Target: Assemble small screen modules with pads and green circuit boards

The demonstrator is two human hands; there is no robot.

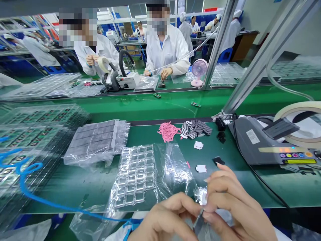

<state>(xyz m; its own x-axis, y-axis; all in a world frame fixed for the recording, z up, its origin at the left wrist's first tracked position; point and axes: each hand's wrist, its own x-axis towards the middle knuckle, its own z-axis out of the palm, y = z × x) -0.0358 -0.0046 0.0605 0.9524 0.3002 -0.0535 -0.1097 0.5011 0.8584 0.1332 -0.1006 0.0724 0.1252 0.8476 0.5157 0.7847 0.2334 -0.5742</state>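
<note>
Low in the view, above the bench's front edge, my left hand (170, 214) and my right hand (233, 197) meet fingertip to fingertip. Between them is a small thin grey strip (199, 223), pinched by both; its lower end is partly hidden by my fingers. Just beyond my right hand lie a small black piece (218, 160) and a white rectangular piece (201, 168). Left of my hands, a clear plastic tray with square cells (136, 174) rests beside a crumpled clear bag (175, 164).
Pink strips (168, 131) and grey-black strips (198, 129) are heaped farther back. A grey tape dispenser (260, 140) stands right. Bagged grey parts (96, 137) and stacked circuit-board trays (30, 134) fill the left, with a coiled blue cord (27, 187). Co-workers sit across the green conveyor (120, 107).
</note>
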